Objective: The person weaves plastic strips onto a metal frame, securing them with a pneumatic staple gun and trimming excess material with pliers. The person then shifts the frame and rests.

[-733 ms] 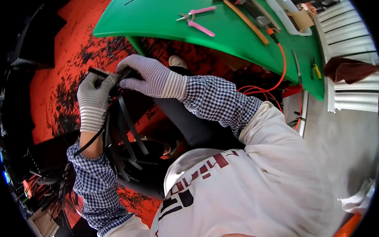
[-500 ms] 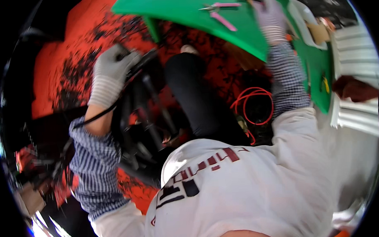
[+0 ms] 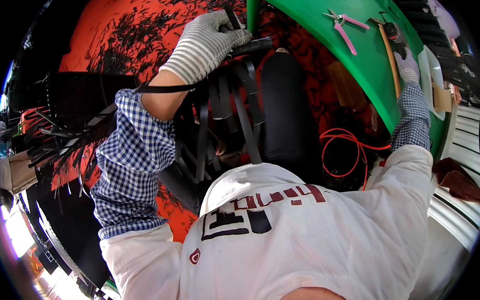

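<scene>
My left hand (image 3: 207,45), in a striped knit glove, is closed on a black flat strip (image 3: 232,17) at a black bar (image 3: 252,46) above my lap. More of the strip runs back across my wrist. Below the bar, several black woven bands (image 3: 202,140) hang or stretch toward me. My right hand (image 3: 408,69), also gloved, reaches to the far right of the green table (image 3: 304,10). Its fingers seem wrapped round the handle of a red and black tool (image 3: 394,33), partly hidden. Beside that tool lies a hammer with a wooden handle (image 3: 389,57).
Pink-handled shears (image 3: 346,30) lie open on the table. A white tray (image 3: 432,80) stands right of my right hand. A red hose (image 3: 346,151) coils by my leg. Black scraps (image 3: 125,43) litter the red floor. Loose black strips (image 3: 73,140) bunch at the left.
The view has turned, so the table now sits further right. My left hand has come up and toward the middle with the strip. My right hand remains at the tool.
</scene>
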### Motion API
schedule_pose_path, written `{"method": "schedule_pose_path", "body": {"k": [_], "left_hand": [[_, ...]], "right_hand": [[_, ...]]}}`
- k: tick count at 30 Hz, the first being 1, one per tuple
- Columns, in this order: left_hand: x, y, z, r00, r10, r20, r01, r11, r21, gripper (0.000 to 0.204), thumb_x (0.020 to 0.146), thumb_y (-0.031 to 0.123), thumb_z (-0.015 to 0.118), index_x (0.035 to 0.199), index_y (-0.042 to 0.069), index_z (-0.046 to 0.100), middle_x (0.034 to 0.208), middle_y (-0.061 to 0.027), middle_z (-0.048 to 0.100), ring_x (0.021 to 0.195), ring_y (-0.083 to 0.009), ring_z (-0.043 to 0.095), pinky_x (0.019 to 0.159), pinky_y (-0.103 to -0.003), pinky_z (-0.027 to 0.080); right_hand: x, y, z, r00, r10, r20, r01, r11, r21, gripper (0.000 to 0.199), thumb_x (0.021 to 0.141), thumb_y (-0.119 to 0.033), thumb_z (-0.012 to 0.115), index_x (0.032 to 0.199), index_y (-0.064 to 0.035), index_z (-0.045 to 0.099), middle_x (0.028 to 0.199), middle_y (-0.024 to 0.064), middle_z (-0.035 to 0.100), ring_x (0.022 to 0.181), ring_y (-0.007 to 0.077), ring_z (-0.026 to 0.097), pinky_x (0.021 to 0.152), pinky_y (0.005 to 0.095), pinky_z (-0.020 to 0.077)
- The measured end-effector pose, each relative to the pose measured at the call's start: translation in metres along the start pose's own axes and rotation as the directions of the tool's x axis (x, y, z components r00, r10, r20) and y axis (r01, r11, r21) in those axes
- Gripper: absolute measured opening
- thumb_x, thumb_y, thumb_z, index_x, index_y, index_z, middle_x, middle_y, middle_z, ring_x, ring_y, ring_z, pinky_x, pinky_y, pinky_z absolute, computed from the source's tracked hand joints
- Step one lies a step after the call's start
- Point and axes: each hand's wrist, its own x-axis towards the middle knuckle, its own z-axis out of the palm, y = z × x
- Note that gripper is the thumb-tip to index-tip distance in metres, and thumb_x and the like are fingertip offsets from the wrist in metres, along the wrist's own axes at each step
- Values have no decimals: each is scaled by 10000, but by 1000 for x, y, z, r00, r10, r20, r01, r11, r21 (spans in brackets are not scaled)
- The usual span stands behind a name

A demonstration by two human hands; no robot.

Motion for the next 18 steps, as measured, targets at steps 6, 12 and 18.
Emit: {"method": "schedule_pose_path", "body": {"k": [6,12,18], "left_hand": [[17,-15,7,999,24,-33,-22,997,68,323,908,343,763,1055,57,735,772,-18,648,717,-92,602,698,-282,529],[20,-4,4,991,22,-131,13,966,259,346,880,386,780,1016,71,742,740,-14,637,676,-111,601,668,-301,534],[21,10,16,995,65,-80,-47,977,210,313,889,343,764,1017,58,739,750,-43,665,687,-127,640,680,-315,553]], "right_hand": [[11,67,-45,927,-116,-356,251,898,362,677,923,-373,704,1450,-11,479,1275,239,650,1238,335,601,1044,373,459],[-154,-21,-163,914,-38,-405,389,369,844,394,923,-198,748,1208,43,623,940,88,662,765,153,620,759,312,542],[-287,-118,-154,978,-3,-209,202,263,943,142,916,-162,744,916,-33,684,687,18,603,576,122,546,578,301,457]]}}
